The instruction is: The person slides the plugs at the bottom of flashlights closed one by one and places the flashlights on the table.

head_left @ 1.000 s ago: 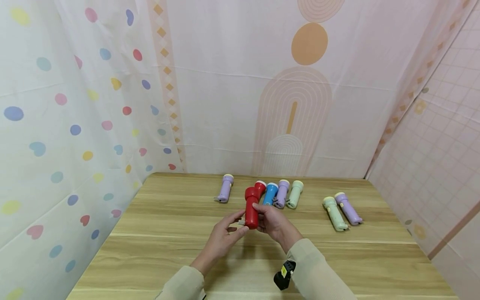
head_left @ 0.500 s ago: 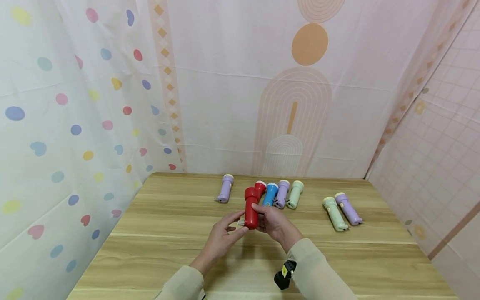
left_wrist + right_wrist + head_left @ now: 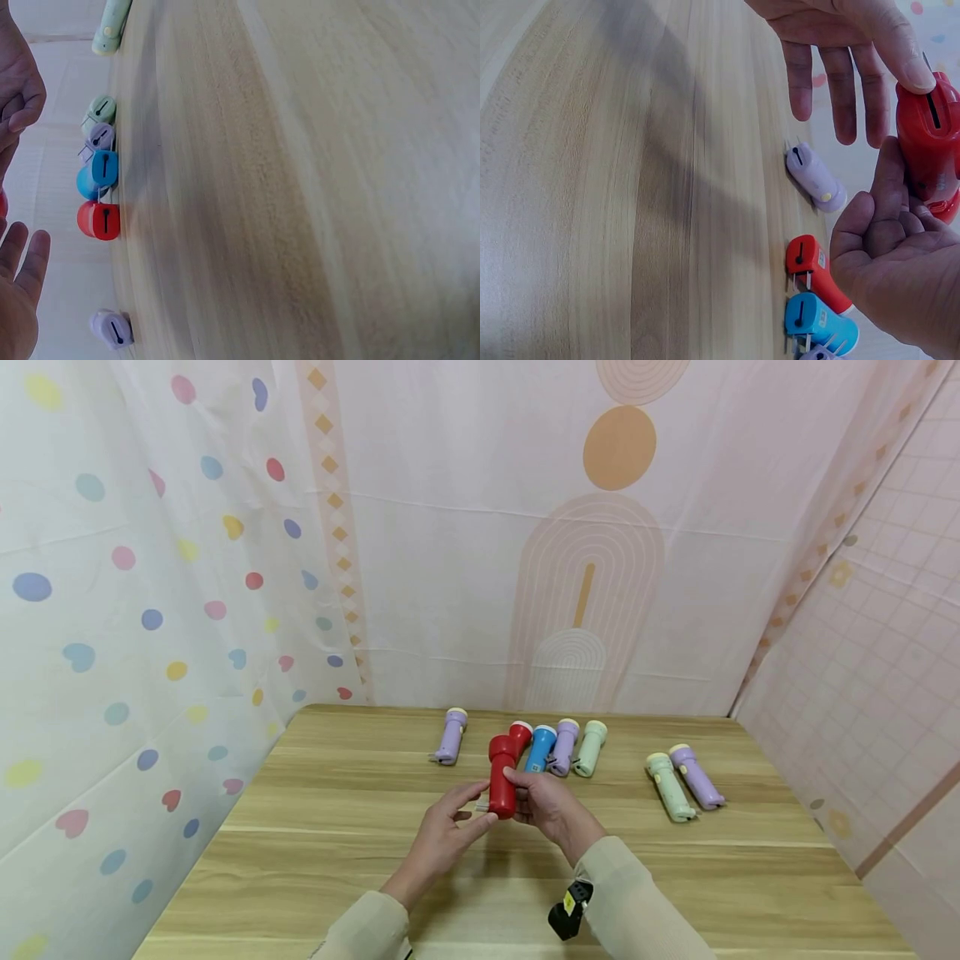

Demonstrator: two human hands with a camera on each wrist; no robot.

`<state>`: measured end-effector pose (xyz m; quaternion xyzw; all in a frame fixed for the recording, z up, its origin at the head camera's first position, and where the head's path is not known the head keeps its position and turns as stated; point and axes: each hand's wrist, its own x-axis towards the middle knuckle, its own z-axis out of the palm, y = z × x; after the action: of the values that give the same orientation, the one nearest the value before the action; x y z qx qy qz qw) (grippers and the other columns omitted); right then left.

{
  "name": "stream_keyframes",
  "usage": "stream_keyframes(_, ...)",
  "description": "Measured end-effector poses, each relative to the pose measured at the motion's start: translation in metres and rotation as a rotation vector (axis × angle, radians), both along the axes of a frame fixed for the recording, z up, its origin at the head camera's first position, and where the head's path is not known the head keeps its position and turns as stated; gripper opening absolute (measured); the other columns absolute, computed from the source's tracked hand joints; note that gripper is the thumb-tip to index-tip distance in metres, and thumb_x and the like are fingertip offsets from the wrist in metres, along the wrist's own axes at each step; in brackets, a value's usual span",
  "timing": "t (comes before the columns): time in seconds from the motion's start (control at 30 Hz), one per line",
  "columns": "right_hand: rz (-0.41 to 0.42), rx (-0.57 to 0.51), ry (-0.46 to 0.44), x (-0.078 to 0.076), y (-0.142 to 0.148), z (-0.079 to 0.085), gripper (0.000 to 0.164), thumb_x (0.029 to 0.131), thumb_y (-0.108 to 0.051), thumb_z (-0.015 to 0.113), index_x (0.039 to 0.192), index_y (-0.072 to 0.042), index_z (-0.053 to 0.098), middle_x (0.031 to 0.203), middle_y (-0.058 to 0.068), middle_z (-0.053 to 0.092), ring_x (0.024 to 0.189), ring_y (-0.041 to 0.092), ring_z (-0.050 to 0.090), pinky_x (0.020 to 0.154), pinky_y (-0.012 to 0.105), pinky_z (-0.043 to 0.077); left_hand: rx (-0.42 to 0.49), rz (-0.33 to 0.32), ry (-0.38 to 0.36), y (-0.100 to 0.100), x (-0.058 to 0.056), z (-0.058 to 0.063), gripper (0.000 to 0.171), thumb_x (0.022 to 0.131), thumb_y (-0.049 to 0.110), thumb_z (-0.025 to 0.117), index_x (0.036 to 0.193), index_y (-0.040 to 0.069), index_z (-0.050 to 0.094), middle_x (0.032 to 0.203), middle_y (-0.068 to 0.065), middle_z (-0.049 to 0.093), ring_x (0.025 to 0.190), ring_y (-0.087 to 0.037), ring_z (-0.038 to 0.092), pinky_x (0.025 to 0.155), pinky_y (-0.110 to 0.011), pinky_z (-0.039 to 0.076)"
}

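Held red flashlight [image 3: 502, 781], lifted clear of the tabletop [image 3: 300, 860] between the two hands. Its long axis runs away from the person, wide head at the far end, slotted tail at the near end; pale prongs [image 3: 482, 807] project from the tail toward the left hand [image 3: 442, 828]. The right hand [image 3: 553, 808] grips the body from the right, thumb along the upper side, remaining fingers curled beneath. The left hand lies nearer the prongs: its thumb tip touches the tail beside the slot, while its other visible fingers extend loosely, spread and nearly straight, not wrapped round the body.

Beyond the head stands a row: second red flashlight [image 3: 521, 734], blue flashlight [image 3: 541, 748], purple flashlight [image 3: 565, 748] and green flashlight [image 3: 591, 749]. A lone purple flashlight [image 3: 451, 737] lies left of the row; a green and purple pair [image 3: 671, 787] lies well to the right.

Hidden or unclear: the held flashlight's front face points away, and its head covers part of the second red one. The left wrist view crops it to a sliver at the edge. Whether the left forefinger touches the prongs cannot be told.
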<state>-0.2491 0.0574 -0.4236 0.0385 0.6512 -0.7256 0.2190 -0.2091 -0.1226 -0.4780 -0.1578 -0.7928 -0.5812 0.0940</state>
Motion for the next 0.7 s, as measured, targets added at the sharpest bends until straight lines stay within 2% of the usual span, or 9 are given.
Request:
stream_keyframes(0.17,-0.014,0.006,0.000,0.001,-0.002,0.001,0.047,0.098,-0.033,0.060,0.124,0.006,0.058,0.091,0.007,0.073,0.078,0.018,0.065,0.073,0.030,0.047,0.018,0.032,0.016,0.003,0.001,0.000,0.045,0.088,0.015,0.077,0.131,0.011,0.064,0.131,-0.007,0.061,0.120,-0.034,0.055,0.092,-0.053,0.050)
stream_keyframes(0.23,-0.019,0.011,-0.001,0.002,-0.002,0.002,0.048,0.098,-0.033,0.060,0.125,0.006,0.058,0.093,0.008,0.073,0.080,0.019,0.065,0.074,0.030,0.047,0.023,0.046,0.026,0.006,0.008,0.010,0.044,0.087,0.011,0.077,0.130,0.007,0.064,0.130,-0.011,0.062,0.119,-0.036,0.055,0.091,-0.054,0.050)
stream_keyframes(0.3,-0.026,0.015,-0.002,0.003,-0.002,0.003,0.048,0.099,-0.034,0.060,0.126,0.006,0.057,0.095,0.008,0.072,0.081,0.020,0.065,0.074,0.030,0.048,0.032,0.056,0.035,0.008,0.008,0.010,0.045,0.087,0.011,0.077,0.129,0.007,0.064,0.129,-0.011,0.062,0.118,-0.035,0.055,0.090,-0.055,0.050)
stream_keyframes(0.4,-0.032,0.016,0.001,0.003,-0.003,0.003,0.047,0.099,-0.033,0.060,0.125,0.006,0.058,0.095,0.009,0.073,0.081,0.020,0.065,0.074,0.030,0.048,0.030,0.065,0.038,0.008,0.007,0.009,0.045,0.086,0.015,0.078,0.129,0.008,0.065,0.129,-0.010,0.062,0.118,-0.034,0.056,0.090,-0.055,0.050)
stream_keyframes(0.47,-0.034,0.013,0.006,0.003,-0.004,0.003,0.046,0.099,-0.033,0.059,0.124,0.006,0.059,0.094,0.009,0.073,0.080,0.019,0.065,0.074,0.030,0.048,0.031,0.067,0.035,0.007,0.001,-0.001,0.047,0.086,0.020,0.080,0.129,0.012,0.065,0.129,-0.007,0.062,0.119,-0.032,0.056,0.090,-0.056,0.050)
stream_keyframes(0.7,-0.039,0.021,0.003,0.003,-0.005,0.004,0.046,0.100,-0.031,0.059,0.125,0.007,0.058,0.097,0.010,0.073,0.081,0.020,0.065,0.076,0.031,0.048,0.010,0.084,0.028,0.007,0.001,-0.001,0.049,0.085,0.025,0.081,0.130,0.013,0.065,0.129,-0.008,0.062,0.118,-0.034,0.056,0.090,-0.055,0.050)
